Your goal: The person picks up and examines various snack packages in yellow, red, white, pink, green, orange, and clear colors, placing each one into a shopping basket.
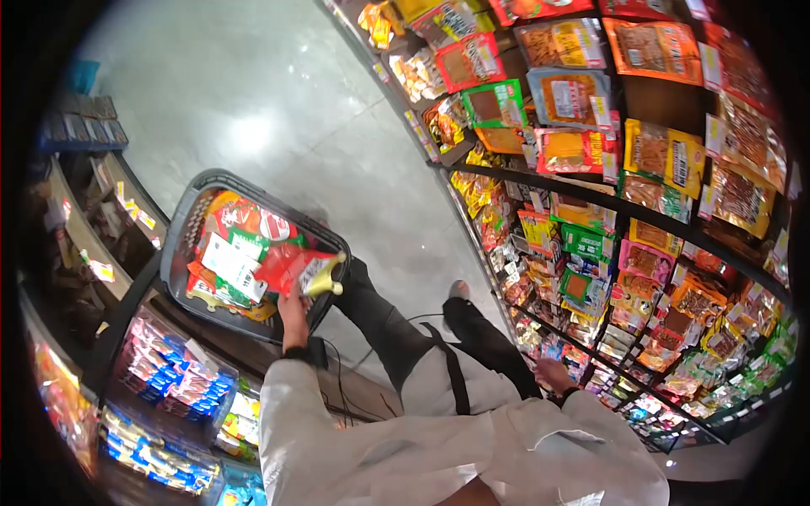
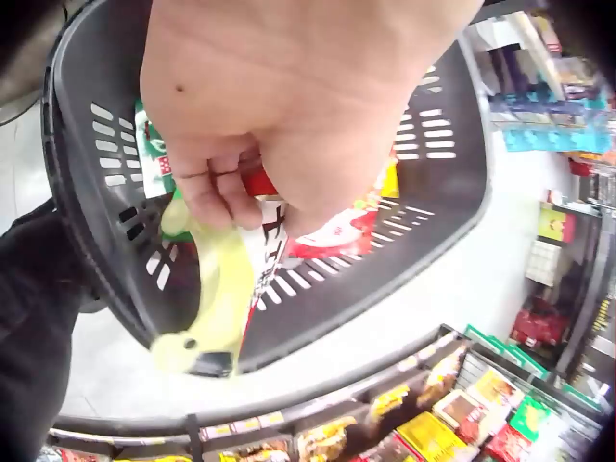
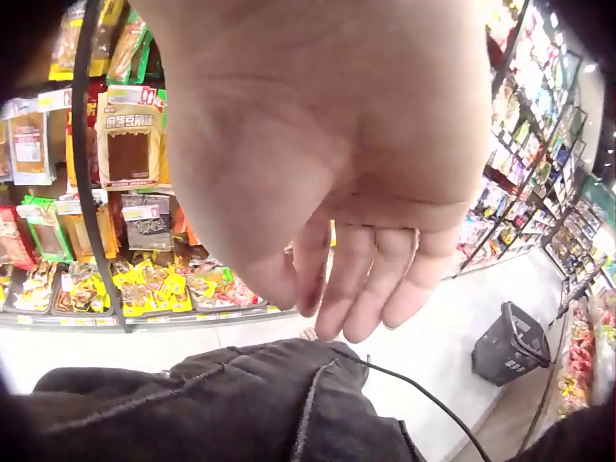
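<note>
My left hand (image 1: 293, 320) pinches a red snack bag (image 1: 281, 266) over the dark shopping basket (image 1: 176, 253). The bag has a white lettered panel and a pale yellow end (image 2: 221, 274), which overlaps the basket rim in the left wrist view. Beneath it in the basket lie several packets, among them a green and white packet (image 1: 232, 268) and a red one (image 1: 274, 226). The left palm hides part of the bag in the left wrist view. My right hand (image 1: 554, 375) hangs beside the thigh near the shelves, holding nothing, its fingers (image 3: 361, 289) loosely bent.
Tall shelves of bagged snacks (image 1: 574, 97) line the right side, with a dark shelf rail (image 1: 548, 179) across them. Blue packets (image 1: 169, 371) fill shelving on the left. Grey floor (image 1: 278, 93) runs between. A thin cable (image 3: 423, 395) hangs beside the trouser leg.
</note>
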A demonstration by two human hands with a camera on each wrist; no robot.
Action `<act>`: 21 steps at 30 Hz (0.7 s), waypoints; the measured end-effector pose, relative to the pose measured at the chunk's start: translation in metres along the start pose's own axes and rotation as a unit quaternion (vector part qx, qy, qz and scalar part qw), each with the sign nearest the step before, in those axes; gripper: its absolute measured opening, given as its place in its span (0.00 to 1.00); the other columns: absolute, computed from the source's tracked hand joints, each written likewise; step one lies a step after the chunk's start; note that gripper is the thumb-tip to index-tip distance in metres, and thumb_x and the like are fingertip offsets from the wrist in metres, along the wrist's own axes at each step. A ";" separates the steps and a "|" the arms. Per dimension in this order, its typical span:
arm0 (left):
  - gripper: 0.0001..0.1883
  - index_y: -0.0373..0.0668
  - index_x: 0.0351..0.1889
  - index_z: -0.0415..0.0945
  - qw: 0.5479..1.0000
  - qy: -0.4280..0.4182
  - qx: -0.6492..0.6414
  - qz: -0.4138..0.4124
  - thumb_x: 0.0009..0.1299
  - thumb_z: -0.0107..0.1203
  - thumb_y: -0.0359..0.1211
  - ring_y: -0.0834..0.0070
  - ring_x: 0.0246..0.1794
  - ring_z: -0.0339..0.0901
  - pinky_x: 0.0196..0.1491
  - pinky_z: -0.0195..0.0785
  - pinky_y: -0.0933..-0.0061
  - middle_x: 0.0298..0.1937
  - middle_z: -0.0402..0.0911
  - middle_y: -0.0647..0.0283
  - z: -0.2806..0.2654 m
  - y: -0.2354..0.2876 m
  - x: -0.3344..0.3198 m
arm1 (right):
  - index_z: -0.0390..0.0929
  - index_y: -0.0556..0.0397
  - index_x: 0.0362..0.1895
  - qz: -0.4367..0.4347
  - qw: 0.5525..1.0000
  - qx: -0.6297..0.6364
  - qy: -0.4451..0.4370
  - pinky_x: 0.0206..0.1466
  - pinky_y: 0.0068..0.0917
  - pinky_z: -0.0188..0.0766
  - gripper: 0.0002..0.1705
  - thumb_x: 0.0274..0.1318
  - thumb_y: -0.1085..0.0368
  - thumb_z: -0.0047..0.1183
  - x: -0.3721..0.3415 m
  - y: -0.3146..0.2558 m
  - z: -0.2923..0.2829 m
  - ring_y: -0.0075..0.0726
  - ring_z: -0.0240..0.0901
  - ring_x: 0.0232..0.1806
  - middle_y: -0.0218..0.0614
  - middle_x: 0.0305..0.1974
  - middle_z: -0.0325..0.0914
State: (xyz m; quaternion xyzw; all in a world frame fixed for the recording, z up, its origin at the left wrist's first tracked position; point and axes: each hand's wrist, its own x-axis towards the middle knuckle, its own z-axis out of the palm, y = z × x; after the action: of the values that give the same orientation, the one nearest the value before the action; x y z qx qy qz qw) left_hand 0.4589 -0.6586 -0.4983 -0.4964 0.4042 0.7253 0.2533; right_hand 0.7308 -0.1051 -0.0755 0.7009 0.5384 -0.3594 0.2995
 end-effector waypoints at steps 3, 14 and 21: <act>0.07 0.49 0.37 0.75 0.999 0.016 -0.007 -0.046 0.73 0.54 0.39 0.88 0.14 0.59 0.18 0.51 0.83 0.23 0.70 0.77 0.006 0.035 -0.095 | 0.78 0.50 0.50 -0.050 0.997 -0.057 0.002 0.41 0.26 0.76 0.16 0.63 0.56 0.54 0.015 -0.043 0.022 0.29 0.80 0.38 0.34 0.40 0.83; 0.08 0.46 0.33 0.75 0.996 -0.081 0.010 -0.024 0.69 0.56 0.39 0.88 0.09 0.56 0.14 0.47 0.83 0.18 0.71 0.76 0.144 0.115 -0.277 | 0.77 0.54 0.49 -0.465 0.872 -0.124 -0.093 0.46 0.25 0.73 0.13 0.64 0.62 0.55 -0.038 -0.175 0.107 0.24 0.76 0.41 0.31 0.38 0.80; 0.19 0.30 0.52 0.74 0.944 -0.278 0.171 0.050 0.66 0.56 0.33 0.70 0.42 0.82 0.46 0.74 0.71 0.46 0.82 0.55 0.297 0.107 -0.392 | 0.70 0.51 0.61 -0.632 0.771 0.035 -0.063 0.63 0.32 0.67 0.33 0.51 0.65 0.66 -0.082 -0.213 0.075 0.35 0.73 0.57 0.39 0.51 0.78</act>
State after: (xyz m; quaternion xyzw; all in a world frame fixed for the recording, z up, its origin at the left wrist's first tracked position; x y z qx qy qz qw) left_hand 0.3727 -0.4547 -0.0460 -0.2028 0.4600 0.7663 0.4002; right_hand 0.4975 -0.1580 -0.0570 0.1882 0.8273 -0.5292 0.0130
